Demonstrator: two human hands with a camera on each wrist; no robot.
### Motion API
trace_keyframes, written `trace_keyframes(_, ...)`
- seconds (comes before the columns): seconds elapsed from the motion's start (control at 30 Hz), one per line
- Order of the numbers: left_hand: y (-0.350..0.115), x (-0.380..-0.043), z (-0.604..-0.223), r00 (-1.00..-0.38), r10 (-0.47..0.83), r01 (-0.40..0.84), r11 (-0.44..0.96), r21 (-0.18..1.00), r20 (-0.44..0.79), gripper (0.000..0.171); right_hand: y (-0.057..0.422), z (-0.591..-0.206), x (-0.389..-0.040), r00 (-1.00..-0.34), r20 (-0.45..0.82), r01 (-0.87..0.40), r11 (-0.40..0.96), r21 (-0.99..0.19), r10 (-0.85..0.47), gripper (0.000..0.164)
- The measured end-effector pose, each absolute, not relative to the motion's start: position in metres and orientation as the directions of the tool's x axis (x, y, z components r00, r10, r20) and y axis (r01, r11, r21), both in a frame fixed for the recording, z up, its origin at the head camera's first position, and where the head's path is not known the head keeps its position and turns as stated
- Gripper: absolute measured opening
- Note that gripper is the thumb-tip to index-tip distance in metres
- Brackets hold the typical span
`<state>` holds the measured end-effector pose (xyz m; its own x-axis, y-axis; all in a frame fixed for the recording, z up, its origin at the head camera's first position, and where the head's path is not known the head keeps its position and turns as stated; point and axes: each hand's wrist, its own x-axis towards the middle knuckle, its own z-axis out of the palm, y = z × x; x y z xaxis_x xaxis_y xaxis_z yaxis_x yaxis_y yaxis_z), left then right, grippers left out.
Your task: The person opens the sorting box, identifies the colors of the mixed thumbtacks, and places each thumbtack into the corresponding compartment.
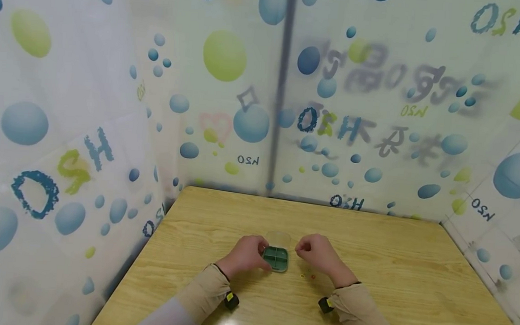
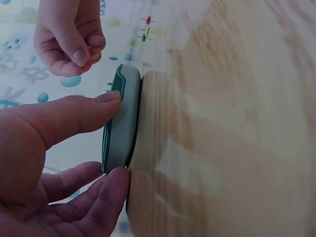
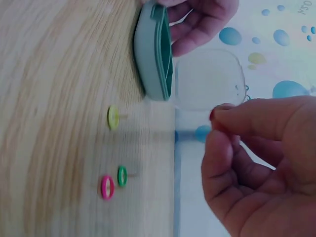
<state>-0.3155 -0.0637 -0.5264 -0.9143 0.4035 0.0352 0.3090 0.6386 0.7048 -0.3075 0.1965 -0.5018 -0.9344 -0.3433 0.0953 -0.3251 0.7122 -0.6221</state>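
My left hand [image 1: 246, 254] grips a small green compartment box [image 1: 275, 265] by its left side, thumb and fingers on opposite edges. The box stands on the table with its clear lid [image 3: 210, 79] swung back behind it. Just right of the box, my right hand [image 1: 321, 257] is raised above the table, thumb and index finger pinching a small red piece [image 3: 212, 115], mostly hidden by the fingertips. Below that hand lie a yellow thumbtack [image 3: 113, 117], a green thumbtack [image 3: 122, 176] and a pink thumbtack [image 3: 107, 187], their pins pointing up.
The wooden table [image 1: 371, 251] extends around both hands. Behind it and at its sides hangs a pale curtain [image 1: 228, 100] printed with blue and green dots. Black wrist devices, such as the one on the left [image 1: 231, 300], sit below the wrists near the tabletop.
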Motion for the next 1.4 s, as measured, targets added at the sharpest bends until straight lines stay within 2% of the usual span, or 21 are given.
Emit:
trace_keyframes(0.17,-0.064,-0.315,-0.527,-0.914,0.403,0.312,0.638,0.704,0.04,0.061,0.194,-0.501,-0.308,-0.948,0.07,-0.249,0.588,-0.769,-0.31,0.011)
trace_keyframes(0.33,-0.064,-0.316,-0.527,-0.913,0.406,0.315,0.639,0.702,0.041,0.061,0.194,-0.5,-0.309,-0.951,0.007,-0.11,0.318,-0.942,-0.308,0.021)
trace_keyframes(0.5,-0.064,-0.315,-0.528,-0.913,0.407,0.314,0.636,0.705,0.04,0.062,0.197,-0.507,-0.313,-0.941,-0.004,-0.019,0.066,-0.998,-0.339,0.014)
trace_keyframes(0.6,-0.065,-0.315,-0.53,-0.911,0.41,0.313,0.634,0.708,0.036,0.062,0.201,-0.515,-0.316,-0.933,0.016,0.027,-0.116,-0.993,-0.359,0.022)
trace_keyframes(0.7,-0.065,-0.315,-0.53,-0.91,0.412,0.312,0.632,0.709,0.033,0.062,0.206,-0.521,-0.317,-0.921,0.055,0.079,-0.325,-0.942,-0.386,0.031)
trace_keyframes(0.8,-0.065,-0.315,-0.53,-0.909,0.414,0.315,0.631,0.709,0.035,0.062,0.211,-0.526,-0.318,-0.9,0.107,0.141,-0.517,-0.845,-0.422,0.04)
trace_keyframes(0.93,-0.065,-0.314,-0.529,-0.909,0.416,0.318,0.632,0.707,0.036,0.061,0.216,-0.532,-0.32,-0.865,0.179,0.225,-0.681,-0.697,-0.469,0.048)
trace_keyframes(1.17,-0.064,-0.314,-0.528,-0.911,0.411,0.321,0.638,0.7,0.044,0.061,0.224,-0.545,-0.325,-0.832,0.22,0.347,-0.787,-0.511,-0.509,0.05)
trace_keyframes(1.3,-0.064,-0.314,-0.528,-0.91,0.412,0.32,0.634,0.704,0.043,0.06,0.229,-0.551,-0.328,-0.851,0.197,0.394,-0.839,-0.375,-0.487,0.035)
trace_keyframes(1.4,-0.065,-0.313,-0.527,-0.911,0.411,0.32,0.631,0.707,0.045,0.059,0.229,-0.551,-0.329,-0.874,0.166,0.389,-0.862,-0.325,-0.457,0.023)
